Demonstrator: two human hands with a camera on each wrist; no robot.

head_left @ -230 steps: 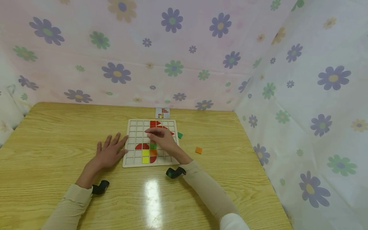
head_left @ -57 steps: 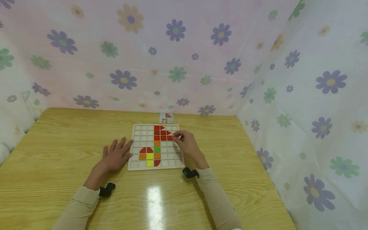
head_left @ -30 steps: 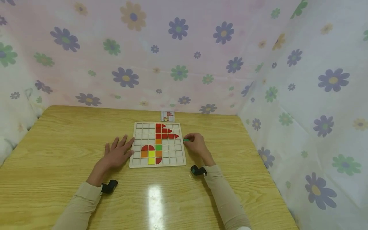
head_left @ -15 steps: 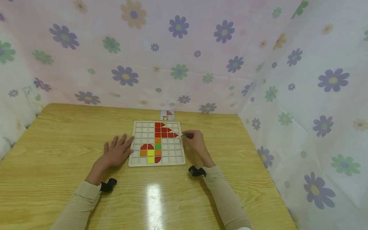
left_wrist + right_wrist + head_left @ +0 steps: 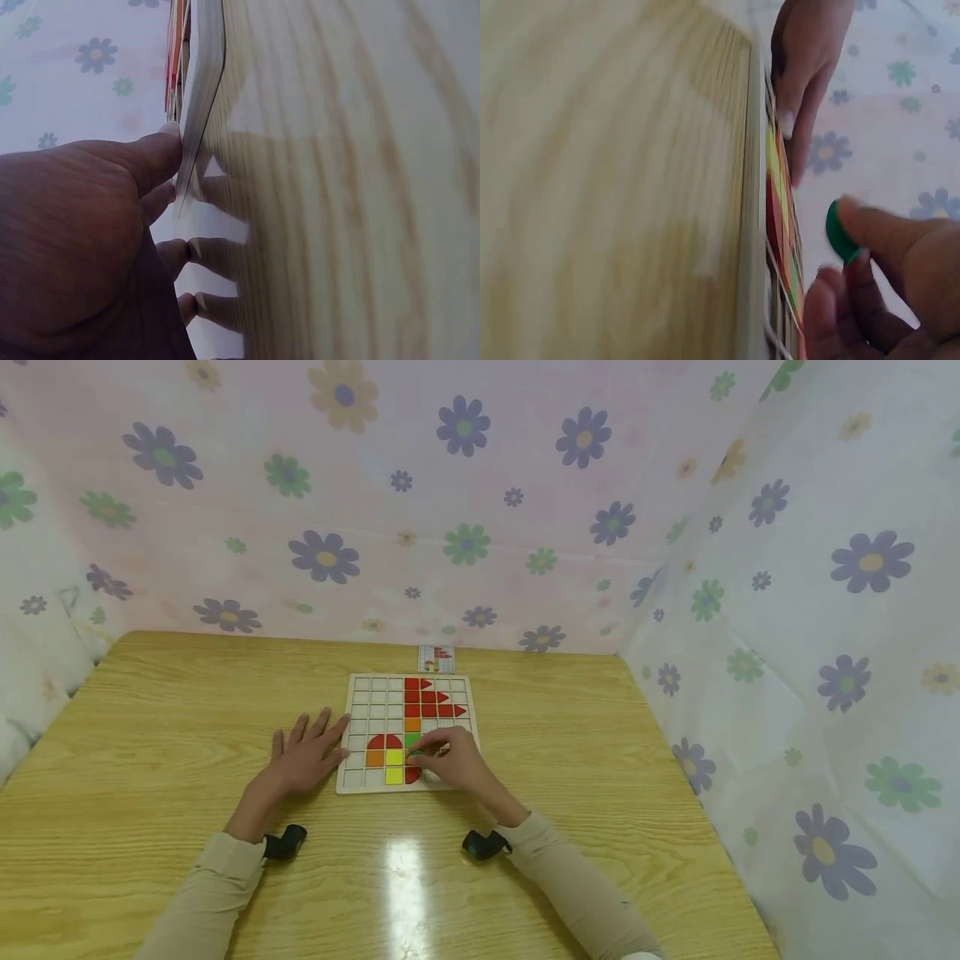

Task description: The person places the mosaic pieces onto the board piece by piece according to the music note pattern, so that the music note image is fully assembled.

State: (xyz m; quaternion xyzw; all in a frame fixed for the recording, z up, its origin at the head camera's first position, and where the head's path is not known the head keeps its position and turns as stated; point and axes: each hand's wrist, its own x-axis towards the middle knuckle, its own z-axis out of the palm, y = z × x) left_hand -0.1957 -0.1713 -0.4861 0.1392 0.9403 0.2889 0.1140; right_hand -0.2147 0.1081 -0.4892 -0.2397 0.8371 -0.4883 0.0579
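A wooden grid board (image 5: 378, 697) lies on the table with coloured flat tiles in its squares. My right hand (image 5: 453, 764) is over the lower middle of the board, thumb and fingers pinching a green tile (image 5: 840, 232) with a curved edge. The held tile is close above the orange and red tiles of that column. My left hand (image 5: 300, 760) lies palm down with fingers spread, its thumb (image 5: 161, 154) and index finger at the board's left edge. Red pointed rows (image 5: 427, 697), a red half-round pair (image 5: 385, 742) and yellow tiles (image 5: 394, 767) show on the board.
A small printed pattern card (image 5: 436, 658) lies just behind the board. The wooden table (image 5: 600, 793) extends to both sides, and a flowered cloth (image 5: 465, 485) hangs behind and to the right. Black wrist cameras (image 5: 483, 844) sit at both sleeves.
The green tile was picked up from the table right of the board, and my right hand carried it left over the lower middle. Orange tiles were added earlier. My left hand stays put.
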